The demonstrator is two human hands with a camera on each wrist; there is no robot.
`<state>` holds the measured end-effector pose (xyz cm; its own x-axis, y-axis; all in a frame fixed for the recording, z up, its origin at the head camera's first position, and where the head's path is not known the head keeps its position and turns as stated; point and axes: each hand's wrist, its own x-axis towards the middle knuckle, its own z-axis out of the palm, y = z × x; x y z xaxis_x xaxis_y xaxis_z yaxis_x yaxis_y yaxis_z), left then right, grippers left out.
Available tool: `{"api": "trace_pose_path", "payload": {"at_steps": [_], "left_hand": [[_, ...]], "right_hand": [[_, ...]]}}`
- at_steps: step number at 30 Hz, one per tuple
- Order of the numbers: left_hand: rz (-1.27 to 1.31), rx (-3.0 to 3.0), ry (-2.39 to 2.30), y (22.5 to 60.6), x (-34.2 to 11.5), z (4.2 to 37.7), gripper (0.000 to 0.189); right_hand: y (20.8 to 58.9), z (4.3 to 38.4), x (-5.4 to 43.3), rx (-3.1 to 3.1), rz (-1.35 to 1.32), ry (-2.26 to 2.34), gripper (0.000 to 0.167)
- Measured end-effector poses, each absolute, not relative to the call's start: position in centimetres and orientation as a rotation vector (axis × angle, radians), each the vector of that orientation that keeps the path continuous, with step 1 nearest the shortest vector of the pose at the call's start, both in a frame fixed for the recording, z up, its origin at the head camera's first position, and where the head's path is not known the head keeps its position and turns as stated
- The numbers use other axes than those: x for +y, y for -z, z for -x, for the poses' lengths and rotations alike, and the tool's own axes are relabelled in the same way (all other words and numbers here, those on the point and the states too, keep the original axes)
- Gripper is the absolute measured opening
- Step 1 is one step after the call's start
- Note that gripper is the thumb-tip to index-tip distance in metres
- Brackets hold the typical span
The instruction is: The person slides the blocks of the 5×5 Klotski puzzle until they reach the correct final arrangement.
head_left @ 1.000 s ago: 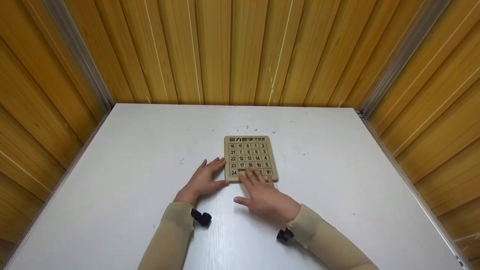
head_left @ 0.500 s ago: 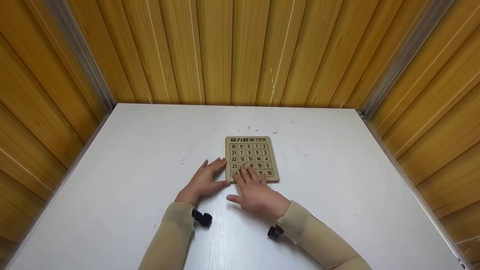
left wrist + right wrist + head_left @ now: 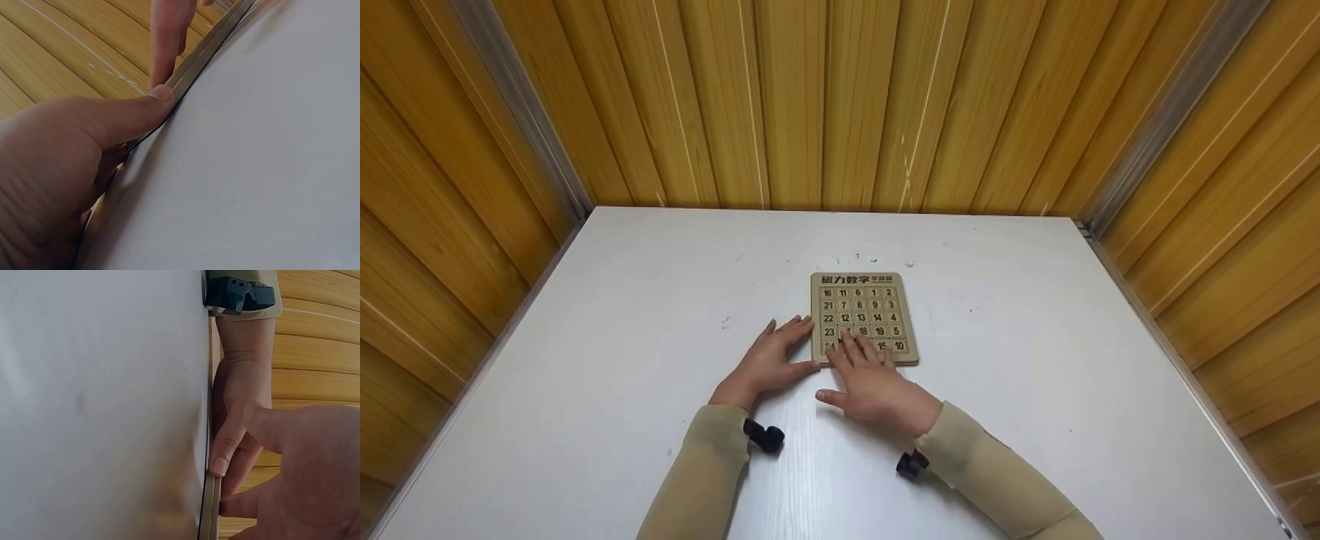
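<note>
A wooden sliding number puzzle (image 3: 856, 279) lies flat on the white table, its square tiles marked with numbers and its top border with dark lettering. My left hand (image 3: 765, 364) rests against the puzzle's left side, fingertips at the edge and thumb at the near left corner. In the left wrist view, the thumb (image 3: 126, 118) touches the puzzle's thin edge (image 3: 194, 70). My right hand (image 3: 877, 386) lies over the near rows with spread fingers, fingertips on the tiles around 17 and 24. Those fingers hide several bottom-row tiles; 15 and 10 show beside them.
The white table (image 3: 675, 270) runs back to a yellow wood-look panel wall (image 3: 787, 105), with similar panels on both sides. Each sleeve cuff carries a small black camera (image 3: 765, 436).
My right hand has moved left across the bottom rows, uncovering the 15 and 10 tiles and covering the gap below 17. It barely moves in the last half second. The left hand stays in place.
</note>
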<state>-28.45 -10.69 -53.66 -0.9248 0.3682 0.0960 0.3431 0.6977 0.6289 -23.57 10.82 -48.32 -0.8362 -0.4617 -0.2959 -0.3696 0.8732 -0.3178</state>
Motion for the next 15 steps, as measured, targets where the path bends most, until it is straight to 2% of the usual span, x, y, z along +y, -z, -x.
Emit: {"api": "trace_pose_path", "payload": {"at_steps": [15], "left_hand": [[-0.606,2.859,-1.033,53.6,-10.8,28.4,0.079]], "right_hand": [[48.4,23.6,11.9,2.679,0.591,0.348,0.085]]}}
